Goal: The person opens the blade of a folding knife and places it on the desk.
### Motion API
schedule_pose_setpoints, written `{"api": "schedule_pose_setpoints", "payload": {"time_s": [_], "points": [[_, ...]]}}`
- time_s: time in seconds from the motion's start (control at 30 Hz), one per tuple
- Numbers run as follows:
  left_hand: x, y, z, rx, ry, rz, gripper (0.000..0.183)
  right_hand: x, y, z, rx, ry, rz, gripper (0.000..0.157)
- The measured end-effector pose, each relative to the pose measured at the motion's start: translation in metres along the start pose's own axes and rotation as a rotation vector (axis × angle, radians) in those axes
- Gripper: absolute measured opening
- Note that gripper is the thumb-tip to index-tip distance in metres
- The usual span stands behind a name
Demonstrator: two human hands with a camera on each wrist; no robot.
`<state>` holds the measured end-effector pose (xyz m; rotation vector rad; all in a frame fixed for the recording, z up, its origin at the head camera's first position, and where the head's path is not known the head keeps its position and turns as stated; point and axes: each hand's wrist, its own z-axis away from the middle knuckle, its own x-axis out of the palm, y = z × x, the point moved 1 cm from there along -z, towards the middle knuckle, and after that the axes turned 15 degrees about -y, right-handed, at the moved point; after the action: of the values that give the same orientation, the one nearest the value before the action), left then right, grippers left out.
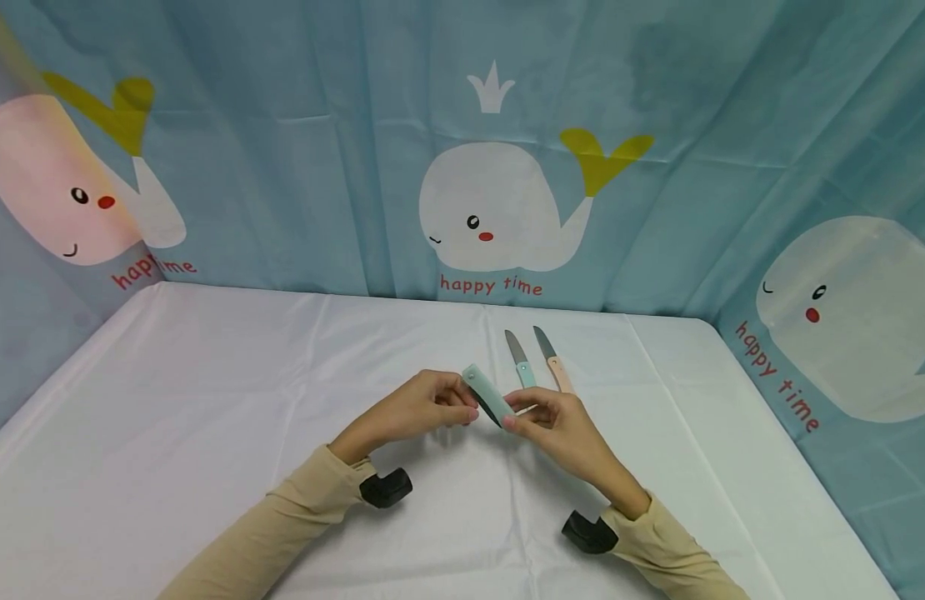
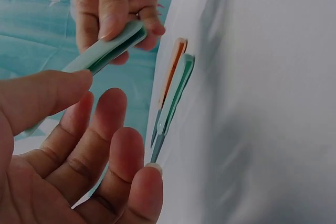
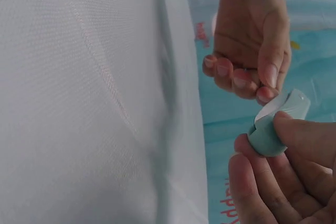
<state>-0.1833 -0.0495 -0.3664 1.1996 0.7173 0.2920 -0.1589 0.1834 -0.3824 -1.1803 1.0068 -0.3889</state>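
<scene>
A mint-green folding knife point(image 1: 489, 395) is held up between the two hands above the table. My right hand point(image 1: 562, 427) pinches its near end between thumb and fingers. At the other end, my left hand point(image 1: 423, 407) has thumb and index finger together at the knife's edge, pinching there. In the right wrist view, the pale blade point(image 3: 270, 109) shows along the handle, mostly folded in. Beyond the right hand lie two opened folding knives, one with a mint-green handle point(image 1: 524, 373), the other with a peach handle point(image 1: 558, 372). Their lower ends are hidden in the head view.
A white cloth point(image 1: 207, 400) covers the table. Blue curtains point(image 1: 282, 200) printed with whales hang along its back and sides. Each wrist carries a black camera, one on the left sleeve point(image 1: 386, 487) and one on the right point(image 1: 588, 533).
</scene>
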Motion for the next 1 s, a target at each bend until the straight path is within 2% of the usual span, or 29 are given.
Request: {"api": "schedule_pose_setpoints", "payload": {"time_s": [0.43, 0.83, 1.0], "points": [[0.011, -0.002, -0.005, 0.017, 0.001, 0.033, 0.016, 0.006, -0.003, 0.001, -0.01, 0.002, -0.127, 0.031], [0.016, -0.004, -0.009, 0.019, 0.002, 0.047, 0.016, 0.009, -0.003, 0.0, -0.028, 0.016, -0.134, 0.031], [0.016, -0.004, -0.009, 0.02, 0.005, 0.024, 0.016, 0.01, -0.003, -0.001, -0.017, 0.015, -0.137, 0.032]]}}
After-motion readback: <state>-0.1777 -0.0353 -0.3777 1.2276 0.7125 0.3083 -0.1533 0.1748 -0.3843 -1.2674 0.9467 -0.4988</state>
